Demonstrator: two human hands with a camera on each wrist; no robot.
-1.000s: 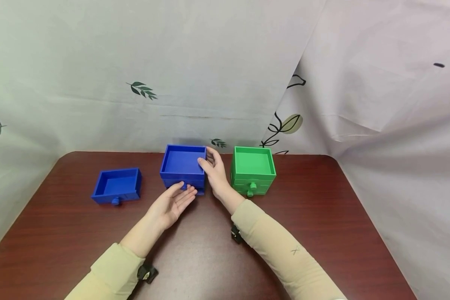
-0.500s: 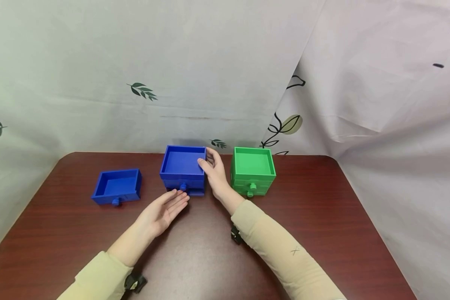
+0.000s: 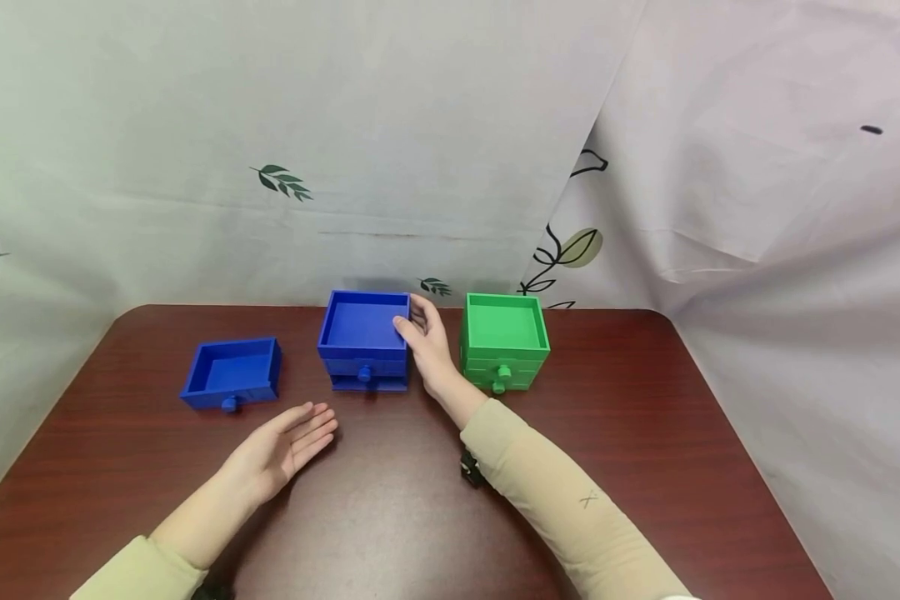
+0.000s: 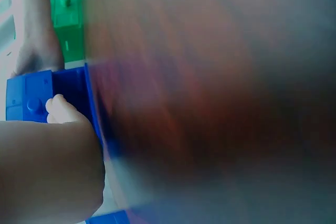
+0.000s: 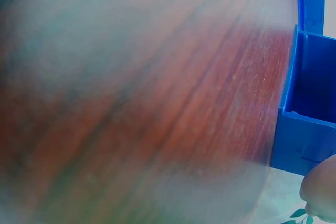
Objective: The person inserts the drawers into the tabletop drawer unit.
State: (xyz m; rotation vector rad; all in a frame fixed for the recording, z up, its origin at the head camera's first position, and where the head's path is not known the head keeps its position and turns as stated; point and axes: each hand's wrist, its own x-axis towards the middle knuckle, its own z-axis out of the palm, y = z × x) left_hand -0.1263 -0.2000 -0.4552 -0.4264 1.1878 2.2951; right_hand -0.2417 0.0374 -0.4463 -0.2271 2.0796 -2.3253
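Note:
A small blue drawer box (image 3: 365, 321) with a tray-like top stands at the back of the table. Its upper drawer (image 3: 337, 367), with a round knob, is pushed in; the lower slot (image 5: 317, 87) has no drawer in it. My right hand (image 3: 431, 354) grips the box at its right side, thumb over the top rim, other fingers partly hidden. Palm up and fingers straight, my left hand (image 3: 281, 454) is apart from the box, at its front left. To the left, a loose blue drawer (image 3: 236, 372) lies on the table, knob facing me.
Just right of my right hand stands a similar green drawer box (image 3: 505, 325) with two knobs in front. Everything rests on a dark reddish-brown table (image 3: 607, 433). A pale cloth with leaf prints (image 3: 281, 181) hangs behind it.
My left hand has let go of the upper drawer's knob and drawn back toward the lower left. The right hand keeps its hold on the blue box.

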